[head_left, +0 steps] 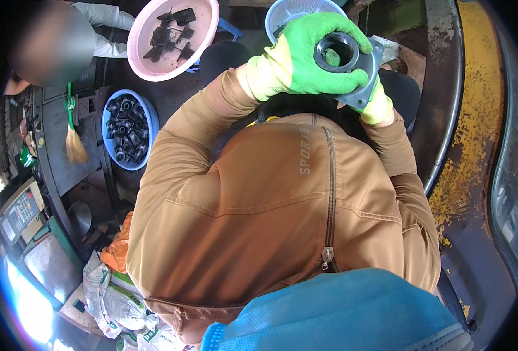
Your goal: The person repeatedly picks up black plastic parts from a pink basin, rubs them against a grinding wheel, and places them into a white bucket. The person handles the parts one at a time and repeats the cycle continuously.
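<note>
A black plastic flanged fitting (378, 55), with a round collar and a square plate, is held up at the top right of the head view. My left hand (300, 55), in a green glove, wraps its fingers round the collar. Green glove shows through the collar's hole. Behind the plate's lower corner is my right hand (378, 107), gloved too, pressed against the fitting. Mostly its yellow-green cuff shows; the plate hides its fingers. A pale blue basket (294, 7) lies just beyond my left hand, partly covered by it.
At the upper left are a pink basin (142, 44) with several black parts and a blue basin (152, 124) full of them. Another person (104, 14) is beyond. A worn yellow machine frame (467, 117) borders the right. Sacks (121, 307) lie lower left, below a broom (75, 143).
</note>
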Demonstrator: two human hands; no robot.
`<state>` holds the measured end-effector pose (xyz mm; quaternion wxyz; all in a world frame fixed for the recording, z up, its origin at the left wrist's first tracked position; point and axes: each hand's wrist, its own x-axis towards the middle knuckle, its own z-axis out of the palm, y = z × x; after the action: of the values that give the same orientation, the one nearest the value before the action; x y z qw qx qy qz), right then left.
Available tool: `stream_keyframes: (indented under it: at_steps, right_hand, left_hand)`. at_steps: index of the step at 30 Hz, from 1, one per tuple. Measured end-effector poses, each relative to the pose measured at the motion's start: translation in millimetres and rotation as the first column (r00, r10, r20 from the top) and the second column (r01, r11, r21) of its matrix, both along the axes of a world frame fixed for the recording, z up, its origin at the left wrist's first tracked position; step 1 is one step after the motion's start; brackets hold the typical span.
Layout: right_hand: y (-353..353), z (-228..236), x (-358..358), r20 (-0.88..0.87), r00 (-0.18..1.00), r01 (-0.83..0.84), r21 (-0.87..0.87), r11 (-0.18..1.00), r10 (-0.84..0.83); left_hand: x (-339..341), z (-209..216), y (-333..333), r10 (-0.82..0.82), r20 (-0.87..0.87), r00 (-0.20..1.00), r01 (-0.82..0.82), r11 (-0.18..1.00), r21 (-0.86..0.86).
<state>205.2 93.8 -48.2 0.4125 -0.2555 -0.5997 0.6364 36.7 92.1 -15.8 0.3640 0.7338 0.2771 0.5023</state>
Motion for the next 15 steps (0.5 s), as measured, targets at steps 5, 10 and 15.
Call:
stream_keyframes:
  at_steps: [5, 10, 15]
  right_hand:
    - [7.1, 2.0, 14.1, 0.205, 0.965, -0.162, -0.007, 0.987, 0.16]
    - [6.0, -2.2, 8.2, 0.09, 0.996, -0.001, 0.125, 0.992, -0.01]
    - [-9.3, -2.1, -16.1, 0.097, 0.941, 0.266, 0.386, 0.883, -0.325]
  left_hand:
    - [0.4, 3.5, 1.2, 0.052, 0.007, 0.999, -0.051, 0.992, -0.12]
    - [13.9, 3.8, -6.3, 0.232, 0.22, 0.948, -0.239, 0.971, 0.007]
    - [27.2, 3.8, -14.3, 0.413, 0.179, 0.893, -0.426, 0.904, 0.04]
